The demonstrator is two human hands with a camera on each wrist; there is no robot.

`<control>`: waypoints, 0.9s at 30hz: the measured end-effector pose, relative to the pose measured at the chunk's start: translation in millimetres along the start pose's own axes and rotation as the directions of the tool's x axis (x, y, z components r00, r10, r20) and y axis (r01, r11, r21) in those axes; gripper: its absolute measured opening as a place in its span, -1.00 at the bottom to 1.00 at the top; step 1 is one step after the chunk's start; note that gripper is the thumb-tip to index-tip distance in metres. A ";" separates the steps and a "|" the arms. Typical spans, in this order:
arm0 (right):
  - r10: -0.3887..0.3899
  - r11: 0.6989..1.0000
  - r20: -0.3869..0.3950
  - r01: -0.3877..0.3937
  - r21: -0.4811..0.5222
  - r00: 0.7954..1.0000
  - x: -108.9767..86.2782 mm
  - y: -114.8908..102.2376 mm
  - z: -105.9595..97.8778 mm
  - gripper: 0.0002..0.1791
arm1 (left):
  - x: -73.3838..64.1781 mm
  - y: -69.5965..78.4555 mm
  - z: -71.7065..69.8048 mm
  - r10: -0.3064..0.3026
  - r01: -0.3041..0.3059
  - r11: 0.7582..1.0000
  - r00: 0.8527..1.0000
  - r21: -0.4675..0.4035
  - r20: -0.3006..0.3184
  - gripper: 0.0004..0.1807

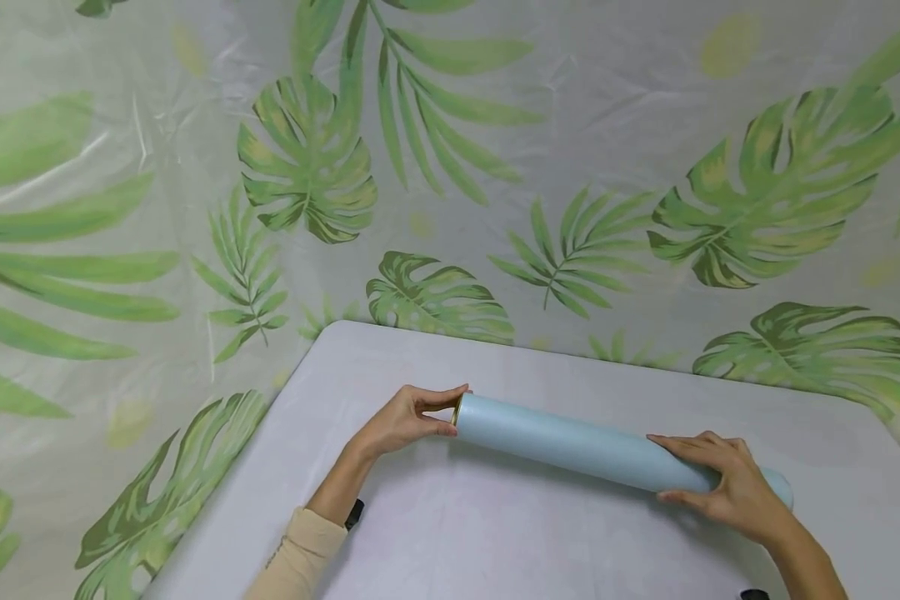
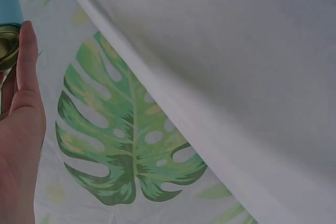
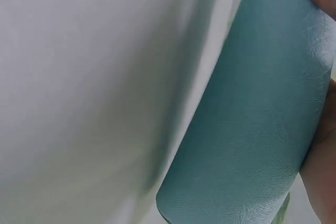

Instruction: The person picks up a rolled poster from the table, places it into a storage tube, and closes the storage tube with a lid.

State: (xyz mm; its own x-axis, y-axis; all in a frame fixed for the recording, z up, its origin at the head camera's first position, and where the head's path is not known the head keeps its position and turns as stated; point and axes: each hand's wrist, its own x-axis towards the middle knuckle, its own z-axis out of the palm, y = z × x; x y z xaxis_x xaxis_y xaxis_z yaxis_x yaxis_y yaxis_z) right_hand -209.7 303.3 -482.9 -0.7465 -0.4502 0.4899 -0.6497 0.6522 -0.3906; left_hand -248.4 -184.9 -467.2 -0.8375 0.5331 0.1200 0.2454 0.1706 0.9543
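Observation:
A long light-blue tube (image 1: 562, 437) with a leathery surface lies slantwise across the head view, its left end farther from me. A gold metal cap (image 1: 457, 411) closes that left end. My left hand (image 1: 403, 421) pinches the tube at the cap, fingers on the far side and thumb on the near side. In the left wrist view the round cap (image 2: 7, 45) shows at the left edge beside a finger. Toward the other end, my right hand (image 1: 735, 483) grips the tube from above. The right wrist view is largely filled by the tube's blue side (image 3: 236, 119).
A white table (image 1: 495, 533) with rounded corners lies under the tube. Behind and left of it hangs or lies glossy sheeting (image 1: 607, 150) printed with green leaves. Small black objects (image 1: 355, 513) show by my left wrist and at the bottom right.

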 end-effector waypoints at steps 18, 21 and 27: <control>0.032 0.975 0.006 -0.030 -0.220 0.999 15.6 -25.3 4.3 -0.13 | -7.3 7.2 -23.2 0.086 -0.087 0.995 0.996 -0.053 -0.022 -0.35; 0.004 0.971 -0.022 -0.009 -0.240 1.000 15.4 -24.4 3.4 -0.10 | -6.4 5.8 -22.6 0.099 -0.100 0.993 0.995 -0.069 -0.013 -0.34; -0.011 0.975 -0.059 -0.002 -0.221 0.998 12.2 -21.6 1.7 -0.09 | -9.4 5.5 -24.3 0.103 -0.100 0.992 0.994 -0.076 0.029 -0.31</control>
State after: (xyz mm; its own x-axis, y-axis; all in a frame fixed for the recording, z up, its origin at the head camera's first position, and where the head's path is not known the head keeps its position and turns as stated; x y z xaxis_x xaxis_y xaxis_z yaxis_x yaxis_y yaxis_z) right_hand -205.0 282.7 -469.9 -0.7293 -0.4211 0.5392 -0.6005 0.7717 -0.2095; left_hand -251.1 -209.0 -456.4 -0.7934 0.5716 0.2094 0.2904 0.0531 0.9554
